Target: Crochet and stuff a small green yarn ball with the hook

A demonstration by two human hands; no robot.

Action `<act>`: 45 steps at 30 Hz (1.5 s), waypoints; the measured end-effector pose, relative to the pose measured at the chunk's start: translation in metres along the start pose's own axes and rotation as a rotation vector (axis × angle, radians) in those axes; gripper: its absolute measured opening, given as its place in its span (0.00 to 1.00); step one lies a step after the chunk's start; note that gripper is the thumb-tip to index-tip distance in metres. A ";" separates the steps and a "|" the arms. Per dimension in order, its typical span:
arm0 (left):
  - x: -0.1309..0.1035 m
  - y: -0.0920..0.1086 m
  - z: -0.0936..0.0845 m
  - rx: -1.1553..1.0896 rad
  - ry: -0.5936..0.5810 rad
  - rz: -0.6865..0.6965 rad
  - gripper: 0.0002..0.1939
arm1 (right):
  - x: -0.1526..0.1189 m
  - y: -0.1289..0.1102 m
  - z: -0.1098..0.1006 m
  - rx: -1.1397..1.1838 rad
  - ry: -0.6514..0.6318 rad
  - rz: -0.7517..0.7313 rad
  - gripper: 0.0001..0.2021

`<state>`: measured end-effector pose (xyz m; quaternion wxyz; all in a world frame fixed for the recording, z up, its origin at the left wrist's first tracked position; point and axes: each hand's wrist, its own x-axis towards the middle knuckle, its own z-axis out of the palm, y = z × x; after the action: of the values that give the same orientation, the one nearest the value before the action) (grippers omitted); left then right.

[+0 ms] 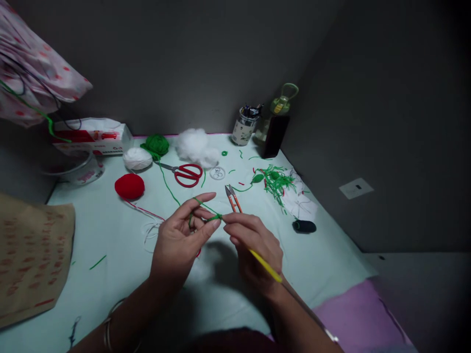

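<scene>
My left hand (184, 235) pinches a small piece of green crochet work (216, 217) between thumb and fingers, with green yarn looped over the raised index finger. That strand (167, 184) runs back to a green yarn ball (156, 145). In my right hand (255, 245) is a crochet hook with a yellow grip (265, 265), held like a pen, its tip meeting the green stitches. Just beyond my fingers lie orange thread snips (233, 200). Red-handled scissors (187, 175) rest farther back, beside white stuffing (196, 147).
A red yarn ball (129, 187) and a white one (137, 158) sit at left, near a tissue pack (93, 137) and a paper bag (35, 260). Green yarn scraps (277, 182), a dark spool (304, 226), a pen cup (244, 128) and a phone (276, 136) are at right.
</scene>
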<state>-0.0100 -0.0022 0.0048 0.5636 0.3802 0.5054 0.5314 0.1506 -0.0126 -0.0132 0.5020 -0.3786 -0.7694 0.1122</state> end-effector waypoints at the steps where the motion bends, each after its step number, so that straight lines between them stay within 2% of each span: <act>1: 0.000 0.000 0.001 -0.007 -0.011 -0.010 0.25 | -0.001 0.000 0.000 -0.043 -0.003 -0.009 0.17; 3: 0.000 -0.001 0.002 -0.073 -0.076 -0.063 0.29 | -0.002 0.001 0.001 -0.125 -0.003 -0.037 0.20; 6: 0.002 -0.002 0.001 -0.280 -0.261 -0.230 0.29 | -0.002 0.003 -0.002 -0.172 -0.014 -0.103 0.22; 8: 0.004 -0.001 0.000 -0.405 -0.324 -0.325 0.24 | 0.001 0.003 -0.004 -0.072 0.004 -0.077 0.21; 9: 0.005 0.000 -0.001 -0.437 -0.326 -0.352 0.22 | 0.002 0.003 -0.004 0.018 0.035 -0.017 0.19; 12: 0.007 0.003 -0.003 -0.440 -0.257 -0.324 0.19 | 0.007 0.003 -0.003 0.367 0.162 0.239 0.14; 14: 0.007 0.003 -0.003 -0.397 -0.259 -0.276 0.19 | 0.010 0.004 0.000 0.552 0.179 0.355 0.12; 17: 0.005 -0.002 -0.002 -0.309 -0.300 -0.239 0.20 | 0.012 0.006 0.004 0.587 0.115 0.383 0.10; 23: 0.004 -0.005 0.001 -0.271 -0.240 -0.207 0.25 | 0.009 0.008 0.006 0.498 0.115 0.368 0.09; 27: 0.006 -0.001 -0.001 -0.303 -0.288 -0.260 0.30 | 0.008 0.014 0.007 0.746 0.134 0.488 0.08; 35: 0.007 -0.001 -0.005 -0.538 -0.469 -0.366 0.18 | 0.019 0.016 0.002 1.093 0.164 0.791 0.11; 38: 0.005 -0.002 -0.002 -0.464 -0.415 -0.323 0.19 | 0.017 0.015 0.003 1.134 0.134 0.806 0.10; 42: 0.002 -0.005 0.002 -0.232 -0.221 -0.163 0.26 | 0.011 0.017 0.009 0.953 0.132 0.655 0.07; 45: 0.003 -0.009 0.001 -0.155 -0.179 -0.128 0.28 | 0.009 0.018 0.013 0.918 0.159 0.676 0.07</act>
<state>-0.0070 -0.0008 -0.0037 0.6670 0.3482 0.4337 0.4958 0.1463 0.0090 -0.0231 0.6076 -0.3541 -0.4378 0.5602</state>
